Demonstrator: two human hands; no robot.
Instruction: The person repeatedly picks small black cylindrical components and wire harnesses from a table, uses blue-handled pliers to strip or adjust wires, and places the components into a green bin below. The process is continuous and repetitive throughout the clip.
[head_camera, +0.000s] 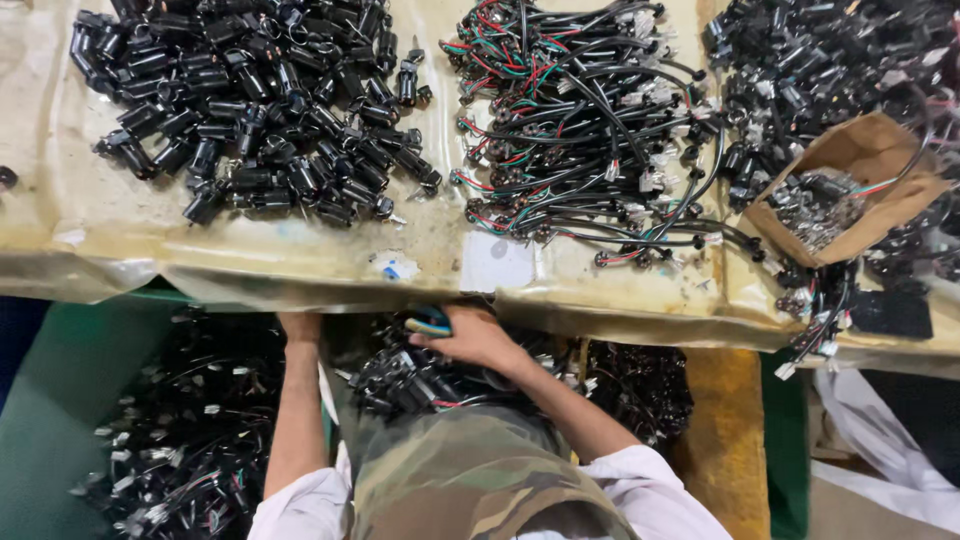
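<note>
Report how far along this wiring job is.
Done, it seems: wired assemblies fill the bins below. In hand: the right hand touches a blue-handled tool under the table edge; the left hand is hidden there. Left: a pile of black cylindrical parts and loose wire harnesses.

Glossy black plastic cylinders (260, 110); matt cardboard box (860, 165); stained, shiny table cover (300, 255).

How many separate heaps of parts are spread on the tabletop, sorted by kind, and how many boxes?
Heaps of loose black cylinder parts: 1
Heaps of black cables with red and green wires: 1
Heaps of black wired assemblies at the far right: 1
Open cardboard boxes: 1
Total: 4
</note>
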